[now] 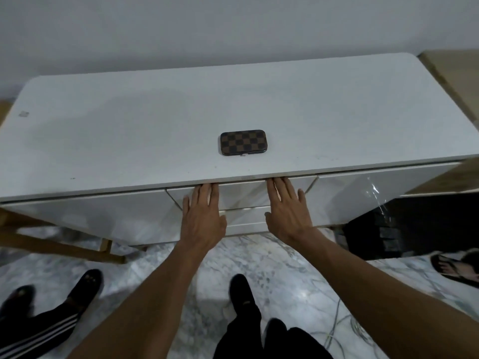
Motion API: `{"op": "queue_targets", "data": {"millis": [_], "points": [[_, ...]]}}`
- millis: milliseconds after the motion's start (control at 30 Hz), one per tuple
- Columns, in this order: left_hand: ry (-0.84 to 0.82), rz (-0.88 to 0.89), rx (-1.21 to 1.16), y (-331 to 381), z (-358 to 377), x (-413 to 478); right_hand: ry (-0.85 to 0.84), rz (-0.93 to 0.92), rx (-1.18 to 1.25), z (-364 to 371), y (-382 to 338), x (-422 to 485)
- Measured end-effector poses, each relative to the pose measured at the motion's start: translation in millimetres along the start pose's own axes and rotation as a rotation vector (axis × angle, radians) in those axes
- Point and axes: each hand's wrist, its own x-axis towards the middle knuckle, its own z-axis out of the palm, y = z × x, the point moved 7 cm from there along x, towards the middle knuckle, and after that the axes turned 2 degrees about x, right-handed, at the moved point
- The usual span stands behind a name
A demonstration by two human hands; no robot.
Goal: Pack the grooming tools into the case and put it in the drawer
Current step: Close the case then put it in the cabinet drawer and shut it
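Head cam: checkered case (245, 142) lies closed on white cabinet top (129, 130), so packing looks done. Left hand (201, 216) & right hand (288, 208) flat, fingers spread, holding nothing, fingertips at top drawer (243, 194) edge. Drawer shut; stowing case remains.

Checkered leather-look case (245, 142); glossy white drawer front (243, 193); marble floor (285, 275).

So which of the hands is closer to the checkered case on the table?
Neither clearly; the left looks marginally nearer. The checkered case lies on the table. The left hand and right hand both press the drawer front below it, on either side.
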Motion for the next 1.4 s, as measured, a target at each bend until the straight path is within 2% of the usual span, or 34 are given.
{"op": "queue_targets", "data": {"millis": [200,367,600,800,867,967,1067,1133,1233,1400], "points": [[-0.024,-0.07,0.004,8.9,-2.0,-25.1,0.032,-0.032,0.016,-11.8,3.0,-18.8],[-0.112,-0.099,-0.014,16.9,3.7,-70.8,-0.078,-0.001,0.127,7.8,1.0,-63.3],[-0.268,-0.125,-0.126,25.2,11.6,-130.4,-0.201,-0.009,0.1,20.0,-1.1,-124.2],[-0.289,-0.108,-0.105,30.1,8.7,-156.7,-0.222,0.016,0.111,17.7,-5.7,-145.6],[-0.254,-0.102,-0.091,30.1,6.3,-159.6,-0.172,0.017,0.088,10.9,-8.2,-147.0],[-0.065,0.014,0.014,35.5,-12.1,-159.0,-0.076,0.048,0.042,-5.1,-12.0,-147.4],[-0.012,0.062,0.094,33.7,-21.9,-161.8,-0.093,0.102,-0.019,-13.6,-17.5,-147.3],[-0.061,0.049,0.065,29.8,-25.0,-160.7,-0.132,0.106,-0.056,-17.4,-23.0,-143.8],[-0.03,0.044,0.003,20.0,-38.4,-144.1,-0.164,0.111,-0.064,-28.5,-29.5,-129.3],[0.238,-0.034,-0.22,-8.2,-81.5,-85.8,0.058,0.119,-0.008,-78.2,-42.9,-85.4]]}}
